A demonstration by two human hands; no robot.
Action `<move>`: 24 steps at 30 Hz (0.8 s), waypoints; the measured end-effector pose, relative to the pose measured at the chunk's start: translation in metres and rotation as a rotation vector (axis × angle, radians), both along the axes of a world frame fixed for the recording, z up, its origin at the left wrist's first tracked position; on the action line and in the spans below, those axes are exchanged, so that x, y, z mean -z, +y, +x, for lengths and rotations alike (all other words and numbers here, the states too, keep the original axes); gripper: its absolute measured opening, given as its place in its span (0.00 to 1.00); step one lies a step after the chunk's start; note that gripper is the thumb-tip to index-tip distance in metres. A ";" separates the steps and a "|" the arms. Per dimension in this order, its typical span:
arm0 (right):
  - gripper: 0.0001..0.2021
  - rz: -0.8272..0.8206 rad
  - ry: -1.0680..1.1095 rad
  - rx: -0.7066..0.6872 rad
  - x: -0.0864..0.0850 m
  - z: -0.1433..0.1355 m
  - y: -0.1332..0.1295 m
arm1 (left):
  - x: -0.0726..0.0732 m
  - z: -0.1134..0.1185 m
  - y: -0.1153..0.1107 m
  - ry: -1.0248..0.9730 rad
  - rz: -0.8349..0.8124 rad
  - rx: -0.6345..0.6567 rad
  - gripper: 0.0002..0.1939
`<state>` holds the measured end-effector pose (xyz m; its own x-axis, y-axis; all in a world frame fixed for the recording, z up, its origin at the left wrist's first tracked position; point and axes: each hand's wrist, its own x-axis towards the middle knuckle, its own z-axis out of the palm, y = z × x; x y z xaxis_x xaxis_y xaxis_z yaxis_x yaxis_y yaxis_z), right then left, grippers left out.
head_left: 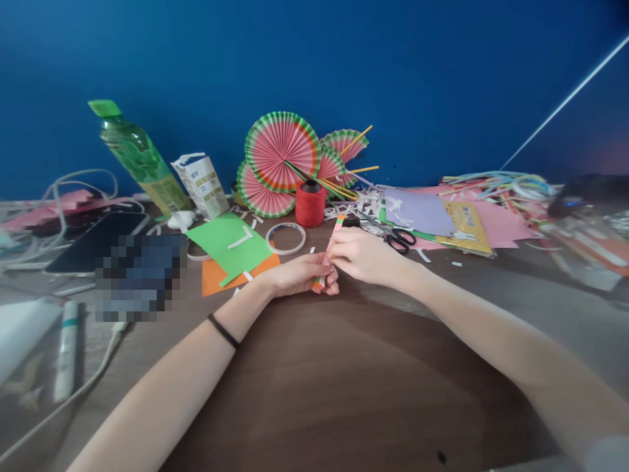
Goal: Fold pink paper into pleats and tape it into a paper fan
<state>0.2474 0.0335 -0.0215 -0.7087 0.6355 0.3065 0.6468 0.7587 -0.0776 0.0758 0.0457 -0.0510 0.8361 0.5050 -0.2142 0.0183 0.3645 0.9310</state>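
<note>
A narrow folded paper strip (339, 225), pink with green and orange at its ends, stands tilted between my two hands over the table. Its lower end is wrapped by the fingers of my left hand (307, 274), with a black band round that wrist. The fingers of my right hand (366, 254) are pinched on the strip's middle, partly hiding it. Just behind the hands lie a roll of clear tape (285, 238) and a spool of red thread (310, 204). Black-handled scissors (400, 240) rest beyond my right hand.
Pleated pink-and-green paper fans (282, 152) lean against the blue wall. Green paper (228, 242) overlaps an orange sheet (216, 280) at left. Further left are a tilted green bottle (140, 157), a carton (202, 185) and a phone (98, 242). Purple paper (417, 211) lies at right.
</note>
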 end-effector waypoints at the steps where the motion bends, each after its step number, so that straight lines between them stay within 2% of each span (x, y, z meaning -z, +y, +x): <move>1: 0.11 0.004 -0.002 -0.006 0.000 0.000 0.000 | 0.000 0.000 0.000 0.000 -0.001 0.001 0.08; 12: 0.09 -0.121 0.096 -0.016 -0.001 0.004 0.003 | 0.000 0.000 0.000 -0.014 -0.028 0.008 0.08; 24: 0.10 -0.050 0.025 0.028 0.001 -0.002 -0.001 | 0.000 0.001 -0.001 -0.044 -0.062 -0.026 0.07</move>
